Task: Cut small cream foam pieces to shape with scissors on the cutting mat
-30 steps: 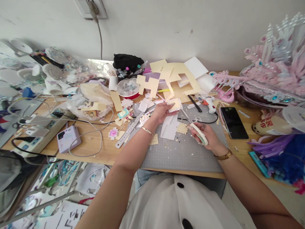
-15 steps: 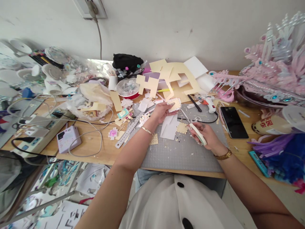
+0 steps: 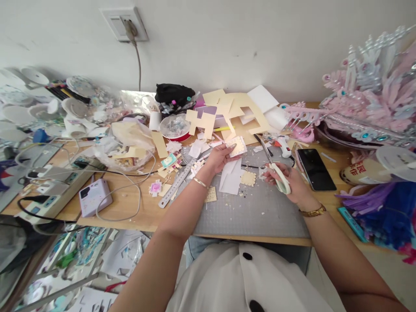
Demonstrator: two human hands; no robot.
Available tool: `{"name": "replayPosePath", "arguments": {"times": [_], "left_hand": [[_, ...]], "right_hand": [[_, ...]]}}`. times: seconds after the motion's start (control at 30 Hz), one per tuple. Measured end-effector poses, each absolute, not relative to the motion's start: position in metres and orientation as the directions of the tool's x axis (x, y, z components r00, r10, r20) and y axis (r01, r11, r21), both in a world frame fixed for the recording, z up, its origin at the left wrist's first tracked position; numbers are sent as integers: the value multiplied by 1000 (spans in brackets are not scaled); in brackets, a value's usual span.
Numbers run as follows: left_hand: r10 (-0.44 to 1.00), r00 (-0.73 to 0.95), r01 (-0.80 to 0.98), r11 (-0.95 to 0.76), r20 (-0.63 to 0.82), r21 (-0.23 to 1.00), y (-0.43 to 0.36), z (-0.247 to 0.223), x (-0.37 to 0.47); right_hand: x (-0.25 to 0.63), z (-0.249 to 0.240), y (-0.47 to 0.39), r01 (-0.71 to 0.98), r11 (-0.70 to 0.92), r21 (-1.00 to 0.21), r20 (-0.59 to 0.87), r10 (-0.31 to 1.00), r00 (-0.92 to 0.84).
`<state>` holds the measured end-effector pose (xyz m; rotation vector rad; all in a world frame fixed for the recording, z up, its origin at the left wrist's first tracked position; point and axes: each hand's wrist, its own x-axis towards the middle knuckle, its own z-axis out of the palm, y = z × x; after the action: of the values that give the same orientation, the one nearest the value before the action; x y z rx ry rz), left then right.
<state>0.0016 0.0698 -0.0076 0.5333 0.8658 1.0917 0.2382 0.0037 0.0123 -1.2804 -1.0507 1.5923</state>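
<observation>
Between the fingers of my left hand [image 3: 221,157] is a small cream scallop-edged paper piece [image 3: 236,146] with a paler backing, raised over the grey cutting mat [image 3: 227,216]. My right hand [image 3: 289,182] grips white-handled scissors [image 3: 278,175], their blades pointing up and away, apart from the paper piece. Below my left hand lie white paper sheets [image 3: 230,177]. A loose cream scalloped cutout [image 3: 248,178] rests on the mat between my hands, and another cream patterned piece [image 3: 211,194] lies by my left wrist.
A metal ruler [image 3: 175,186] lies left of my left forearm. Cut cream card sheets [image 3: 240,108] pile up at the back near a glue gun [image 3: 284,148]. To the right are a phone [image 3: 316,169] and a drink cup [image 3: 360,170]. A power strip [image 3: 55,186] with cables stands left.
The scissors have moved right, away from the paper piece, and their blades now point more upright. My left hand still holds the piece. The view has tilted slightly up.
</observation>
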Motion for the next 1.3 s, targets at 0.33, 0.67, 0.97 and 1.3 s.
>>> {"name": "replayPosePath", "arguments": {"times": [0.33,0.67,0.97,1.3], "left_hand": [[949,204,-552,315,-241,772,66,-11,3],[959,212,-508,274,-190,816,63,-12,5],[963,136,-441,268,-231,857,63,-12,12],[968,80,-400,249,-237,882,62,-14,16]], "right_hand": [[222,13,11,-190,-229,-955,-227,973,-30],[179,17,53,-226,-241,-944,-244,970,-13],[177,7,54,-241,-239,-941,-254,966,34],[175,6,55,-190,-237,-953,-263,956,126]]}}
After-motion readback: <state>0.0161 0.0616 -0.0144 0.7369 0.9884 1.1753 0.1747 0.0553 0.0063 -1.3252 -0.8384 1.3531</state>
